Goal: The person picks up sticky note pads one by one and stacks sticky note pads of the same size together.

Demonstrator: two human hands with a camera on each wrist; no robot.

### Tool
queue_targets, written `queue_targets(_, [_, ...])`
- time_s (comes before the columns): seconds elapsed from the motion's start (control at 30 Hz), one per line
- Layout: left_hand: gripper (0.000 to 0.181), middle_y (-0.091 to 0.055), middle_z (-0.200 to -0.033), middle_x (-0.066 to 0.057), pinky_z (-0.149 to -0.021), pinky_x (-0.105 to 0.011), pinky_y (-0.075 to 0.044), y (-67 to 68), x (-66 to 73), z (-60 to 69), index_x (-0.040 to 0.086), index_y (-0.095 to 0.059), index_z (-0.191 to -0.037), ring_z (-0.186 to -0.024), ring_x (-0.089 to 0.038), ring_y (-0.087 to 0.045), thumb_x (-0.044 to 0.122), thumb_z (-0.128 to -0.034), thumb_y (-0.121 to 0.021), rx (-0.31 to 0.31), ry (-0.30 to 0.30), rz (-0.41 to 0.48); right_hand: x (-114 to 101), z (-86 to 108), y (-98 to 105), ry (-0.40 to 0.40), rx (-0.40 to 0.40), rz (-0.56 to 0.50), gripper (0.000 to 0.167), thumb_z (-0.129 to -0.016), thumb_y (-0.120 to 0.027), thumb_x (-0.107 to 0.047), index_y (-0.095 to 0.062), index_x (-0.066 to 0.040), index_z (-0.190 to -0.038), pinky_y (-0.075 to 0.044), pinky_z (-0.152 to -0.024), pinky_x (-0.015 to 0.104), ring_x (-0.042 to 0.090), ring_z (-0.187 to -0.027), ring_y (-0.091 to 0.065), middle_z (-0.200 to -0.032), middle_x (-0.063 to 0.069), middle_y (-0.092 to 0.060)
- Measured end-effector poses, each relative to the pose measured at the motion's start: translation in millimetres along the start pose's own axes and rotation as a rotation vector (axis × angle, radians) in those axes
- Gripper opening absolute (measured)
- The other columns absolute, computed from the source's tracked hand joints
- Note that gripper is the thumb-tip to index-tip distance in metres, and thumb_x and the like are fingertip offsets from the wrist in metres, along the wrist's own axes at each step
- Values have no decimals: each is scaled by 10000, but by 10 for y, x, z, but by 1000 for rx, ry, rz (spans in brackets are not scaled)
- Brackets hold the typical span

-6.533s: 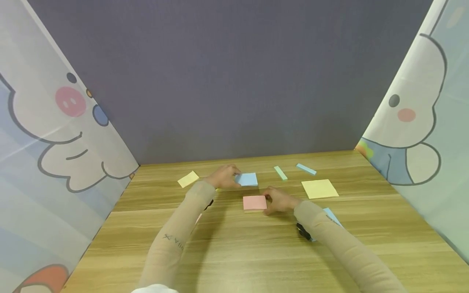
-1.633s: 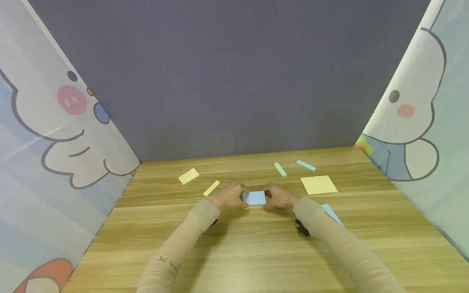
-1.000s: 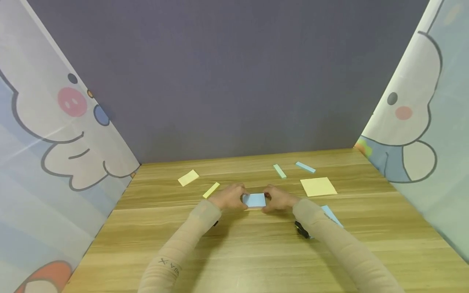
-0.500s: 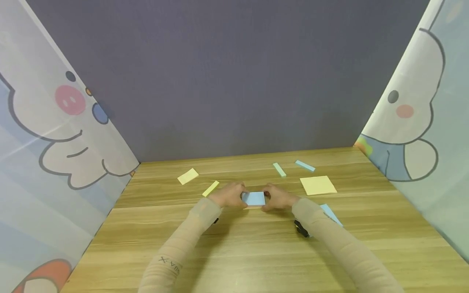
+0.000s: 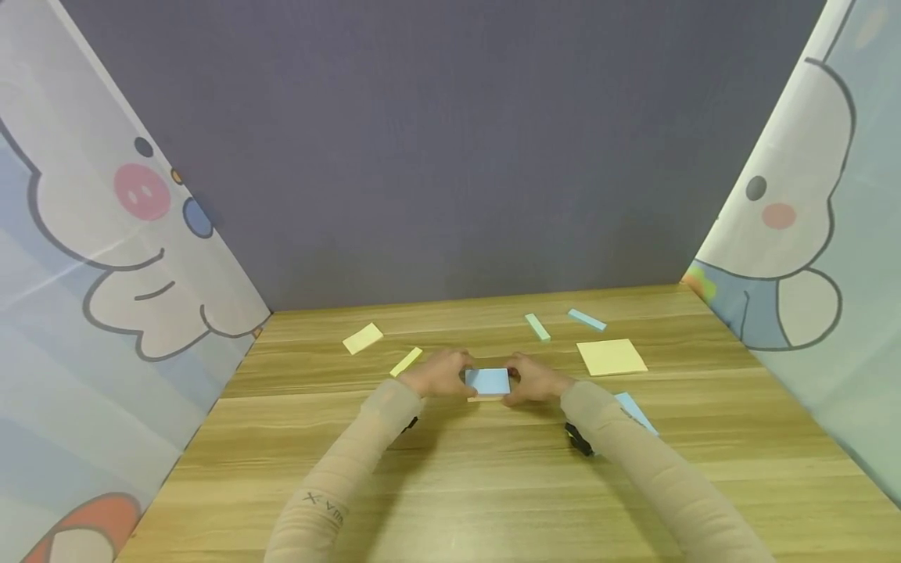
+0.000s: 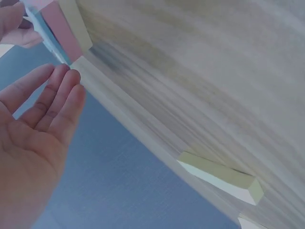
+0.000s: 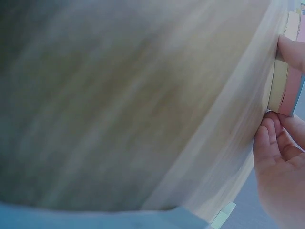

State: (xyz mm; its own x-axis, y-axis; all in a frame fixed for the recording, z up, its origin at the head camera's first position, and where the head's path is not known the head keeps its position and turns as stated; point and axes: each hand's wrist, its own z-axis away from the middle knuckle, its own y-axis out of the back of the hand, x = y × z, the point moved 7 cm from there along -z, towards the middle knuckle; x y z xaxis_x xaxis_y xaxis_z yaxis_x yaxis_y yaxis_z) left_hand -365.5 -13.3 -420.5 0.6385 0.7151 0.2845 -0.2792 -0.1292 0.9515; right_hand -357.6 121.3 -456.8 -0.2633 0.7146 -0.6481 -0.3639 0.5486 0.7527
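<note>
We see both forearms, in beige fabric sleeves (image 5: pixel 352 465), reach forward and slant inward toward a stack of rectangular paper pads (image 5: pixel 488 381), blue over pink over yellow, which sits between the hands on the wood-grained bench (image 5: pixel 457 500). At the stack's left side we find the left hand (image 5: pixel 442 374) grasping it, thumb near the front corner and outstretched fingertips at the back one. At its right side the right hand (image 5: pixel 536 379) grips likewise, thumb and fingers parted about as wide as the pads. Left of the stack we see a narrow yellow paper strip (image 5: pixel 406 362); right of it lies a broad yellow square pad (image 5: pixel 612 357).
</note>
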Motion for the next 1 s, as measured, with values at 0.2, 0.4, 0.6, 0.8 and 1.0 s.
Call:
queue_targets(0.2, [403, -584, -1222, -84, -878, -346, -495, 136, -17, 16, 46, -587, -1207, -1057, -216, -588, 248, -862, -629, 94, -39, 80, -1, 28, -4, -21, -9, -6, 560, -674, -805, -190, -570, 2, -1144, -434, -912, 419, 218, -973, -494, -1060, 63, -512])
queue_targets(0.4, [343, -602, -1188, -89, -926, -358, -470, 349, -137, 100, 25, -601, -1174, -1090, -234, -565, 176, -867, -628, 182, -53, 103, -5, 40, 19, -33, -2, 0, 646, -676, -804, -207, -523, 25, -1210, -430, -942, 425, 235, -1024, -499, -1091, 67, -506])
queue_targets(0.6, [358, -584, -1208, -103, -946, -383, -463, 619, -406, 281, 24, -580, -1192, -1130, -261, -542, 183, -874, -620, 179, 34, 89, -25, 29, 17, -11, -23, -6, 669, -696, -792, -206, -492, 53, -1235, -433, -942, 422, 246, -1042, -491, -1098, 87, -493])
queue_targets(0.8, [382, -567, -1244, -137, -958, -432, -446, 797, -792, 414, 18, -550, -1229, -1155, -306, -519, 182, -887, -599, 175, 118, 75, -5, 19, 25, -18, -4, -9, 658, -682, -801, -196, -510, 38, -1224, -436, -934, 416, 233, -1031, -491, -1087, 74, -497])
queue_targets(1.0, [426, -542, -1246, -213, -915, -463, -466, 930, -1255, 551, -48, -515, -1241, -1096, -366, -542, 141, -871, -607, 236, 185, -5, -2, 18, 23, -12, 3, -13, 653, -675, -806, -209, -521, 35, -1210, -428, -947, 421, 242, -1049, -494, -1089, 72, -503])
